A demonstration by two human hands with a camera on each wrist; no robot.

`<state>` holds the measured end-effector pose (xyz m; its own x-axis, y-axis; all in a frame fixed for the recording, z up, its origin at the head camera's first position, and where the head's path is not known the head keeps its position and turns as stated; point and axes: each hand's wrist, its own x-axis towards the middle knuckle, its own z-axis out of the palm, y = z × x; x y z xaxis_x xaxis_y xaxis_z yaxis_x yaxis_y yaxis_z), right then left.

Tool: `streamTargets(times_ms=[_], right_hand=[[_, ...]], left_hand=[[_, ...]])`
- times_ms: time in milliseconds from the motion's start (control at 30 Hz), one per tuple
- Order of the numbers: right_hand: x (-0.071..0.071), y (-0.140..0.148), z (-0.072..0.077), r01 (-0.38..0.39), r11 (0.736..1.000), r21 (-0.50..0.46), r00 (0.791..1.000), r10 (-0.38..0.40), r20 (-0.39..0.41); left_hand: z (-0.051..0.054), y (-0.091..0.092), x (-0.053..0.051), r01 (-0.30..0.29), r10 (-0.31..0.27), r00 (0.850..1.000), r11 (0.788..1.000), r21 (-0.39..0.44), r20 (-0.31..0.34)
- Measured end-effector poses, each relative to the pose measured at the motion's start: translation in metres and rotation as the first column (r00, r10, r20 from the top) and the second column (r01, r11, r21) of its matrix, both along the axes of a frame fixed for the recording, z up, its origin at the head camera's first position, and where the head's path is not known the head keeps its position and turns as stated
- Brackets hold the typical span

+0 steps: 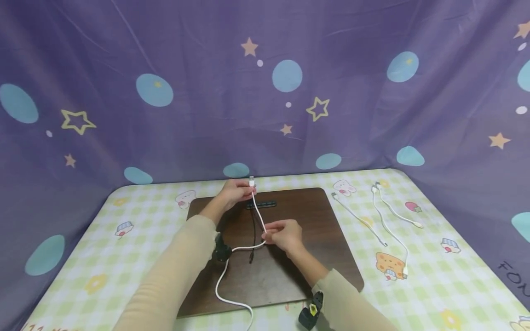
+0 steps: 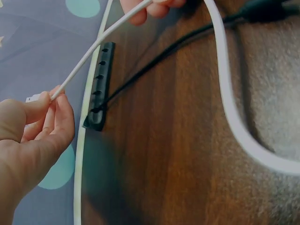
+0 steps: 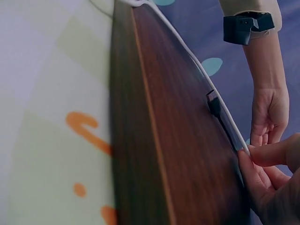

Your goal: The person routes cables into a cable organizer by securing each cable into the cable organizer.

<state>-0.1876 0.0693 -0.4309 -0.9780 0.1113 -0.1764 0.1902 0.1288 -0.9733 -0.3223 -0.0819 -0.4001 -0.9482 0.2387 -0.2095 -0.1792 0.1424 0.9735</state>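
My left hand [image 1: 234, 192] pinches a white USB cable [image 1: 258, 214] just below its plug [image 1: 251, 182], which points up over the board's far edge. Lower along the same cable, my right hand [image 1: 285, 235] pinches it between thumb and fingers. The stretch between the hands looks nearly straight; the rest curves over the brown wooden board [image 1: 327, 243] and off its front edge. Under the hands, a black cable clip strip [image 2: 104, 79] with several slots lies along the board's far edge. A black cable [image 2: 159, 56] sits in its end slot, its plug [image 3: 213, 104] lying on the board.
Three short white cables lie right of the board: one [image 1: 359, 218] nearest it, a longer one [image 1: 389, 227] and another [image 1: 395, 212] beyond. A green-checked cloth [image 1: 145, 248] covers the table. Behind hangs a purple curtain [image 1: 207, 128].
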Motion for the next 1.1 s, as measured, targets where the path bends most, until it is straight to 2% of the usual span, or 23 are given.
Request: streamTargets(times_ms=[133,267,367,533,633,833,1000,1100], right_hand=[[0.001,0.001,-0.001,-0.006,0.995,0.099,1.000,0.008,-0.020],[0.003,-0.001,-0.001,-0.010,0.988,0.153,0.999,0.016,-0.041],[0.004,-0.001,-0.001,0.005,0.978,0.211,0.998,0.009,-0.067],[0.007,0.000,-0.001,0.033,0.963,0.267,0.995,-0.006,-0.103],[0.009,0.001,-0.001,0.036,0.959,0.281,0.994,-0.006,-0.107],[0.013,-0.002,0.004,0.012,0.955,0.295,0.991,0.028,-0.130],[0.012,-0.003,0.005,-0.030,0.951,0.307,0.990,0.070,-0.121],[0.010,-0.002,0.005,-0.052,0.952,0.302,0.993,0.082,-0.087]], left_hand=[[-0.006,-0.001,-0.002,-0.020,0.021,1.000,1.000,0.014,-0.023],[-0.009,-0.002,-0.002,-0.034,0.025,0.995,0.995,-0.095,-0.097],[-0.011,-0.001,-0.003,-0.044,0.014,0.987,0.981,-0.189,-0.159],[-0.014,0.002,-0.003,-0.073,0.020,0.976,0.969,-0.235,-0.217],[-0.014,0.001,-0.003,-0.076,-0.002,0.966,0.954,-0.289,-0.258],[-0.012,-0.001,-0.004,-0.072,-0.083,0.939,0.901,-0.427,-0.334],[-0.012,0.003,-0.001,-0.105,-0.121,0.914,0.851,-0.514,-0.388],[-0.011,0.009,0.001,-0.131,-0.135,0.900,0.822,-0.554,-0.414]])
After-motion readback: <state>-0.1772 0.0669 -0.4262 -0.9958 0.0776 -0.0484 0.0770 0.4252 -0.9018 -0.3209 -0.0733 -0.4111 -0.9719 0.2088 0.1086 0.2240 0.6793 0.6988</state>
